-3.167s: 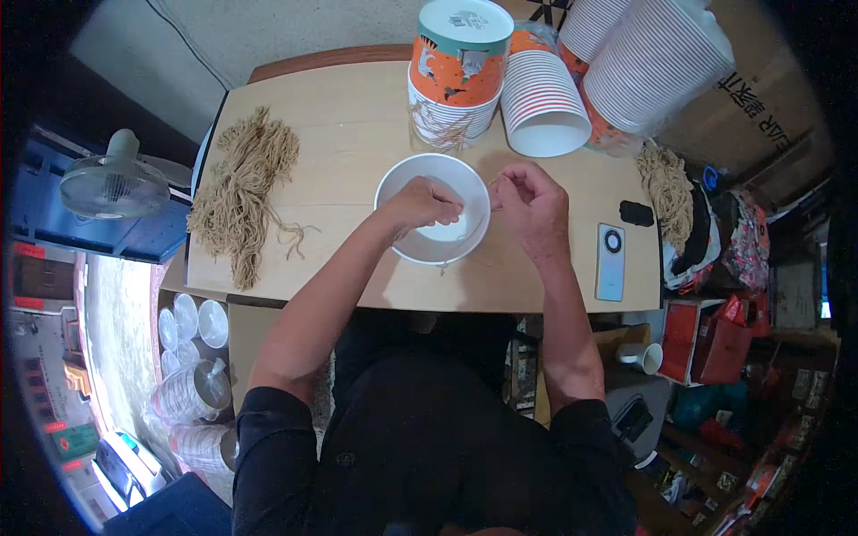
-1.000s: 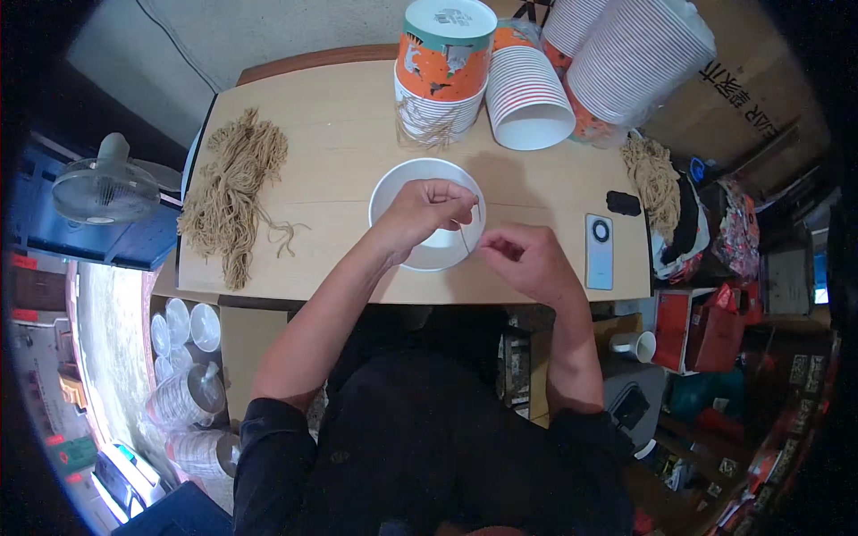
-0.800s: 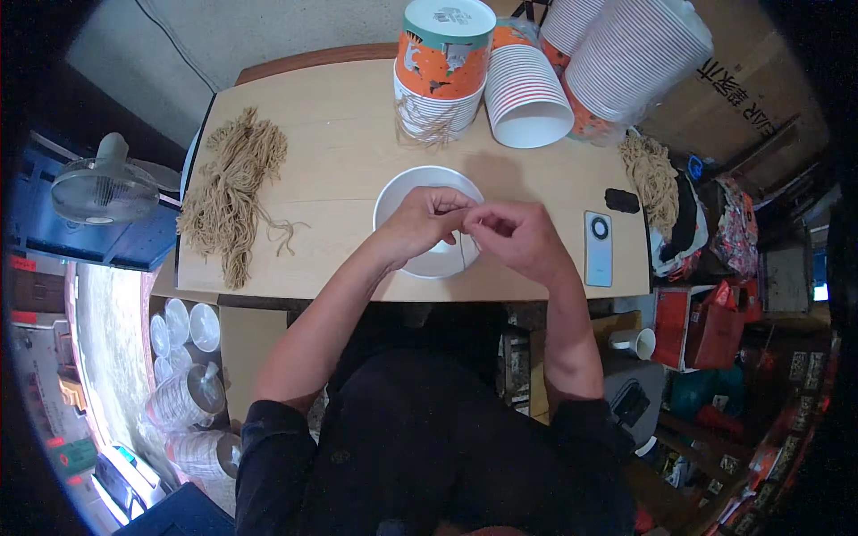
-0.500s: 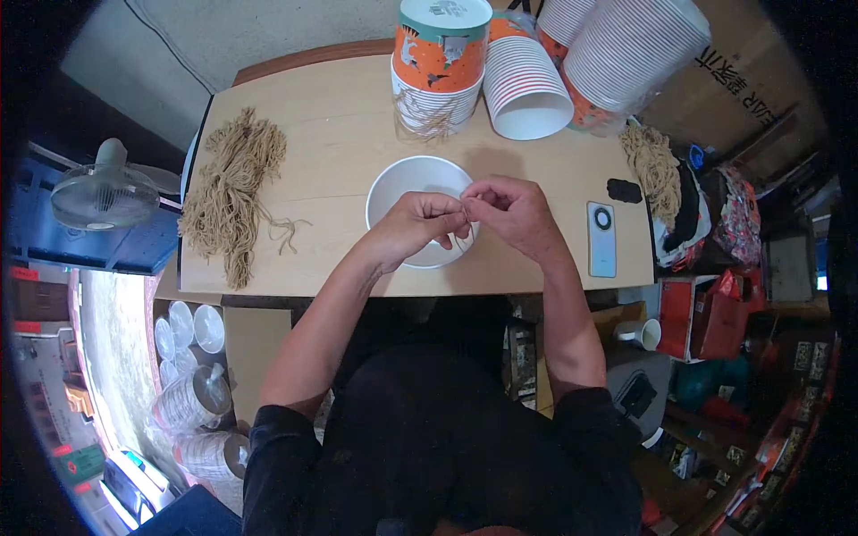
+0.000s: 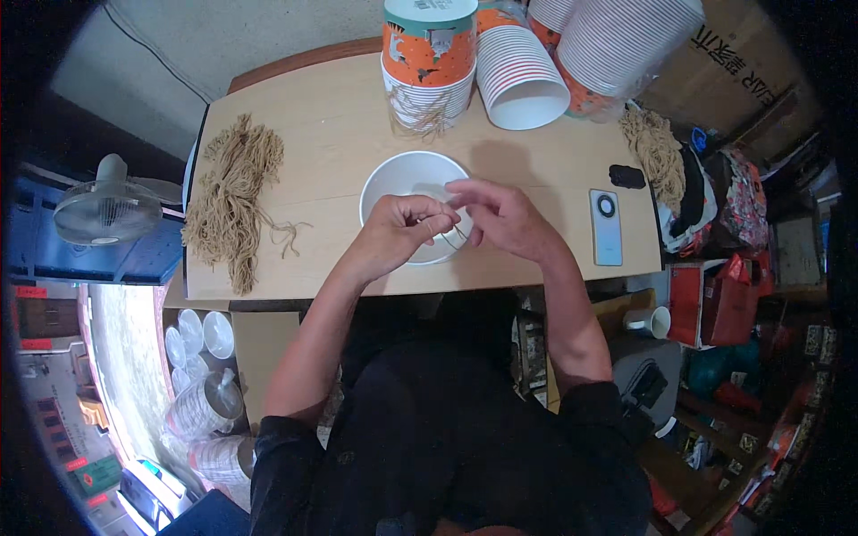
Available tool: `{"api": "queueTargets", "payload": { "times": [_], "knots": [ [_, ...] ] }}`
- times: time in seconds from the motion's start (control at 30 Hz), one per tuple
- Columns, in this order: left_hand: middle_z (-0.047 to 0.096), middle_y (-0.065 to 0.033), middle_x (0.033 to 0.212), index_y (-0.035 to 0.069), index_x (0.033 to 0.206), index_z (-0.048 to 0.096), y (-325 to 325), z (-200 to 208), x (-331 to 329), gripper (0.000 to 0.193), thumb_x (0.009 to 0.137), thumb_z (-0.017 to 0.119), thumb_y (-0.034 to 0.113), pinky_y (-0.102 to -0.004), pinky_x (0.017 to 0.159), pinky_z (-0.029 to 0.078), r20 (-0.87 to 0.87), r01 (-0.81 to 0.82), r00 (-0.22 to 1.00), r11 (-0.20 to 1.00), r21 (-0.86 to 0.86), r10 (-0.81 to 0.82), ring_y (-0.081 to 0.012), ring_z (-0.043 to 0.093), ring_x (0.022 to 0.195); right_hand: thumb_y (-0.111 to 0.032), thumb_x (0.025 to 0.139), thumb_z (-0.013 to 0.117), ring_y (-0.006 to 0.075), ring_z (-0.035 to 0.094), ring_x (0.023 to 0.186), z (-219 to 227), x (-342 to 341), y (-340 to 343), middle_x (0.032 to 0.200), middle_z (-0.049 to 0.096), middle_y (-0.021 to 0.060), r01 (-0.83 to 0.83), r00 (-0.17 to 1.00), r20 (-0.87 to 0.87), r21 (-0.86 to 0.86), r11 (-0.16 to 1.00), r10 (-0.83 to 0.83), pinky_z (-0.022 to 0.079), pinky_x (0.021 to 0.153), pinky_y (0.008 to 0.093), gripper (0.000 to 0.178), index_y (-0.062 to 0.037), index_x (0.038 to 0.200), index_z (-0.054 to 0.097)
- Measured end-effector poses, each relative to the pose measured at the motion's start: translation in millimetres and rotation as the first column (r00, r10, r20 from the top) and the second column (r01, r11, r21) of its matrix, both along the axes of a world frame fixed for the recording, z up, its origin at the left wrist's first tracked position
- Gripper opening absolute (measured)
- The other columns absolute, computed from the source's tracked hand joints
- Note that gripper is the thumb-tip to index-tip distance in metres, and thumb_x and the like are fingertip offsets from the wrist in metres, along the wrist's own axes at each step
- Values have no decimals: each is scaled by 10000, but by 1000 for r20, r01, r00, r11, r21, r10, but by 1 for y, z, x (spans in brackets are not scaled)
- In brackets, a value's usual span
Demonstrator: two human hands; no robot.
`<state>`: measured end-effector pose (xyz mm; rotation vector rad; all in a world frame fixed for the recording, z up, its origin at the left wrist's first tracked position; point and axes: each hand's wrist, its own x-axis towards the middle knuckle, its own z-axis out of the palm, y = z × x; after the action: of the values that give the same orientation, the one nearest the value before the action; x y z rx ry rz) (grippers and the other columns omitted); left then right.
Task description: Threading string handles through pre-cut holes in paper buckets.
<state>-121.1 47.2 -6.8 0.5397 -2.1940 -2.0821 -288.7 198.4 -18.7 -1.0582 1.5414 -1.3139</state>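
Over a white paper bucket (image 5: 380,179), my left hand (image 5: 399,234) is closed in a pinch on a thin cord (image 5: 459,232), a short end of which hangs below the fingertips. Close beside it, my right hand (image 5: 511,221) has its fingers apart, the thumb and fingertips near the cord; I see nothing held in it. The bucket stands upright at the table's front, its inside partly hidden behind both hands.
Bundles of tan cord (image 5: 234,188) lie at left, with more cord (image 5: 657,152) at right. Stacked orange-and-white buckets (image 5: 431,76) and white bucket stacks (image 5: 617,49) stand behind. A phone (image 5: 606,234) and black object (image 5: 626,176) lie right. A fan (image 5: 107,210) stands left.
My right hand has opened its pinch and its fingers have spread slightly away from my left fingertips. My left hand keeps its pinch. The whole view has shifted a little.
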Motion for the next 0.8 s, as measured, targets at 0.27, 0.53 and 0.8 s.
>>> {"api": "queueTargets", "payload": {
  "times": [0.27, 0.53, 0.8],
  "knots": [
    [734, -25, 944, 29, 1014, 742, -5, 3, 10, 193, 1013, 649, 199, -274, 745, 532, -43, 35, 999, 997, 68, -32, -87, 647, 867, -66, 953, 655, 83, 643, 754, 0, 4, 2, 989, 725, 69, -162, 986, 60, 98, 982, 157, 531, 593, 243, 370, 0, 1313, 603],
    [724, -43, 951, 24, 1010, 736, -7, 5, 17, 161, 982, 684, 173, -276, 744, 517, -14, -20, 1000, 979, 204, 23, -107, 641, 869, -95, 942, 687, 59, 607, 693, -5, 14, 5, 850, 688, 6, -12, 1000, -2, 88, 996, 12, 498, 600, 231, 175, 5, 1085, 700],
    [727, -43, 957, 24, 1061, 721, -10, -2, 16, 229, 999, 665, 237, -279, 750, 515, 22, -74, 997, 967, 244, 71, -118, 659, 873, -125, 910, 719, 77, 616, 699, -7, 28, 1, 836, 716, 35, 154, 985, -87, 46, 987, -150, 521, 647, 262, 152, -1, 999, 718]
  ]
}}
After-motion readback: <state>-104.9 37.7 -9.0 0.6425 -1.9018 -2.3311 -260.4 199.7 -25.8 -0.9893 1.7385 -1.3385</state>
